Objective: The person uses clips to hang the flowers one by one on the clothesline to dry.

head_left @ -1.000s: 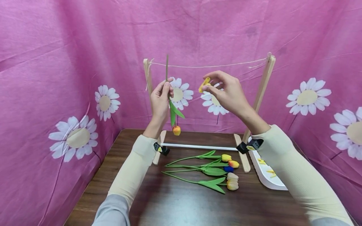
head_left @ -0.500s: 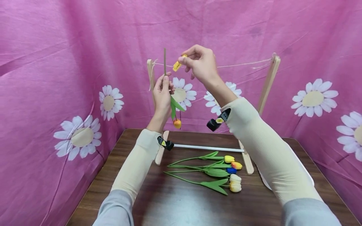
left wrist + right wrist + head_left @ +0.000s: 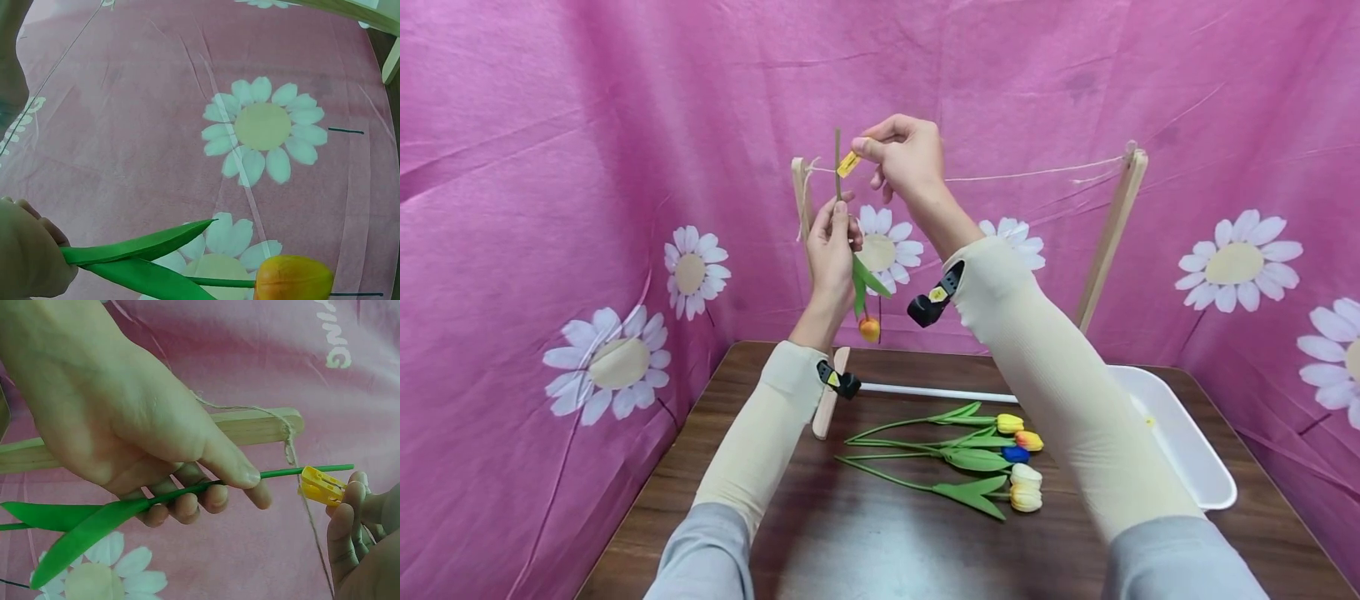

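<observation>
My left hand [image 3: 832, 250] pinches the green stem [image 3: 838, 158] of a tulip hanging head down, its orange-yellow bloom [image 3: 869, 329] below the hand. The stem's upper end crosses the string [image 3: 1030, 174] near the left post. In my right hand [image 3: 910, 158] a yellow clip [image 3: 847, 164] is pinched by thumb and fingers. The right wrist view has the clip [image 3: 322, 485] at the stem [image 3: 281, 472] where the string passes; whether it grips both, I cannot tell. The left wrist view shows the bloom [image 3: 294, 278] and green leaves [image 3: 144, 244].
Several tulips lie on the brown table [image 3: 880, 550], blooms to the right. A white tray [image 3: 1213, 492] with a small yellow item stands at the right, partly behind my right sleeve. Wooden posts [image 3: 1112, 237] hold the string, and a white rod [image 3: 940, 392] runs low between them.
My right hand has moved left and up with the yellow clip, from apart from the tulip to its stem at the string. My left hand has risen slightly, still pinching the stem.
</observation>
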`<state>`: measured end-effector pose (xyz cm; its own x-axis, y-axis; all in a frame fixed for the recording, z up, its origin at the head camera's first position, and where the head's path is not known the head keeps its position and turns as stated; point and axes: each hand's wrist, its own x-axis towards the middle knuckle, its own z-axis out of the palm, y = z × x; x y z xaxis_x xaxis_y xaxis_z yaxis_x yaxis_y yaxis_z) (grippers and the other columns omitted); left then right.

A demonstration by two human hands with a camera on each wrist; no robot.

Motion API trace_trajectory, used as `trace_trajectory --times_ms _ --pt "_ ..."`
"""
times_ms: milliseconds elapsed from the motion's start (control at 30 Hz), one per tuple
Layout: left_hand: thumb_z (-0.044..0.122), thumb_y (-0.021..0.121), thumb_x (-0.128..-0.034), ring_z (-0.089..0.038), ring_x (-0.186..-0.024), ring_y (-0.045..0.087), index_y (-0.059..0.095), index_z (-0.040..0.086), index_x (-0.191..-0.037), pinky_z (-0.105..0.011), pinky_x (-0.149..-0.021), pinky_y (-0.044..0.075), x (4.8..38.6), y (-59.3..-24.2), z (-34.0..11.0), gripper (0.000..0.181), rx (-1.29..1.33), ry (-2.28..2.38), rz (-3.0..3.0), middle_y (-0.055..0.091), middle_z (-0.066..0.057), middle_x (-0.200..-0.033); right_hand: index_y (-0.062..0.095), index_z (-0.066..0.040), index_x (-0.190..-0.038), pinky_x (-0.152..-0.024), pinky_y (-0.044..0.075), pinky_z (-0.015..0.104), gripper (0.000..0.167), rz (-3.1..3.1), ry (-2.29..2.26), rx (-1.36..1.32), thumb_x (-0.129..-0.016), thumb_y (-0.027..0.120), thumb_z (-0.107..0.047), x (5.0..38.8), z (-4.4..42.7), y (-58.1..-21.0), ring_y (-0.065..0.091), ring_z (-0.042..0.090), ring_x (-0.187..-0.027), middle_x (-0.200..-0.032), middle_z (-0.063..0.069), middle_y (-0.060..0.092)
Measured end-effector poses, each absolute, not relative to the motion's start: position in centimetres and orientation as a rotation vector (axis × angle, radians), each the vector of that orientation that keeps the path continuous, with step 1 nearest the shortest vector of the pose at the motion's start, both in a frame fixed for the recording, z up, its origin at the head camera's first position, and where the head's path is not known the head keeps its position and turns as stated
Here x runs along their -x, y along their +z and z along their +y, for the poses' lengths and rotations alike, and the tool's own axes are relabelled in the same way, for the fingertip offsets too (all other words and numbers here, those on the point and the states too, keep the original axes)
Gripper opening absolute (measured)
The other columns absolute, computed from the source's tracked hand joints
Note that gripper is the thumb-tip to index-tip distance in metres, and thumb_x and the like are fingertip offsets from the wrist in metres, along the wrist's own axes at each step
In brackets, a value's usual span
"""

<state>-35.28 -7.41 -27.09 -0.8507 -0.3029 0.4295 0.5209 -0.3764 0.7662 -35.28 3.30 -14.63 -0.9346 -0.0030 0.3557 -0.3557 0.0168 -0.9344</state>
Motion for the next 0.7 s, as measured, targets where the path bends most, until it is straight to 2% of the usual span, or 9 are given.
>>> trace_trajectory --times_ms 333,533,700 --pt "0.024 0.054 -0.1123 -0.004 -0.063 0.043 0.071 0.010 -0.125 -0.015 -0.057 0.036 35.7 -27.3 -7.7 0.026 0.268 -2.250 -1.359 0.052 0.006 -0.076 0.078 -0.002 -0.102 -0.039 0.046 0.023 0.013 -2.068 2.080 -0.389 -0.093 0.084 -0.010 35.4 2.5 -16.1 0.047 0.009 -0.036 -0.085 0.001 0.075" --pt "0.023 0.054 -0.1126 -0.002 -0.061 0.041 0.065 -0.003 -0.137 -0.014 -0.055 0.036 35.7 -27.4 -7.8 0.037 0.271 -2.251 -1.373 0.051 0.007 -0.075 0.076 -0.002 -0.122 -0.041 0.049 0.023 0.028 -2.136 2.079 -0.448 -0.096 0.080 -0.013 35.5 2.9 -16.5 0.049 0.009 -0.038 -0.111 0.010 0.079" --pt "0.021 0.054 -0.1127 -0.003 -0.062 0.043 0.067 -0.002 -0.135 -0.014 -0.055 0.037 35.7 -27.3 -7.7 0.034 0.268 -2.260 -1.359 0.052 0.006 -0.075 0.071 -0.003 -0.132 -0.044 0.054 0.024 0.035 -2.174 2.054 -0.511 -0.101 0.075 -0.019 35.5 3.4 -16.4 0.056 0.011 -0.043 -0.127 0.013 0.075"
